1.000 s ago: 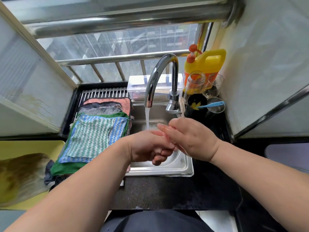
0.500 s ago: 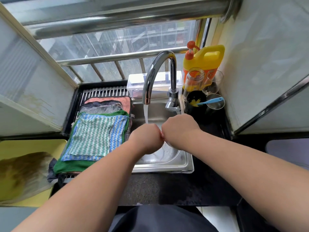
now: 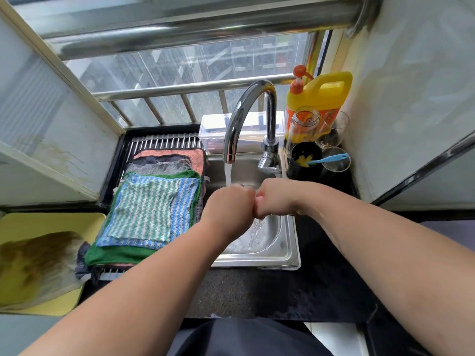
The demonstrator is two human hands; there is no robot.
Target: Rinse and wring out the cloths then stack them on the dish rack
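Several folded cloths (image 3: 144, 209) lie stacked on the dish rack (image 3: 167, 143) left of the sink; a blue and green striped one is on top, over a green one. Water runs from the chrome faucet (image 3: 246, 111) into the steel sink (image 3: 290, 242). My left hand (image 3: 228, 206) and my right hand (image 3: 275, 199) are both closed into fists, knuckles touching, over the sink just in front of the stream. No cloth shows in either fist.
A yellow tray (image 3: 51, 222) at the left holds a brown-stained cloth (image 3: 36, 263). Behind the sink stands a clear box (image 3: 216, 132). At the back right are a yellow detergent bottle (image 3: 321, 93), a glass jar (image 3: 303, 127), glasses (image 3: 334, 129) and a black cup (image 3: 305, 155).
My hands were rubbing together with fingers spread under the water; they have since closed into fists side by side. The stack of cloths has not moved.
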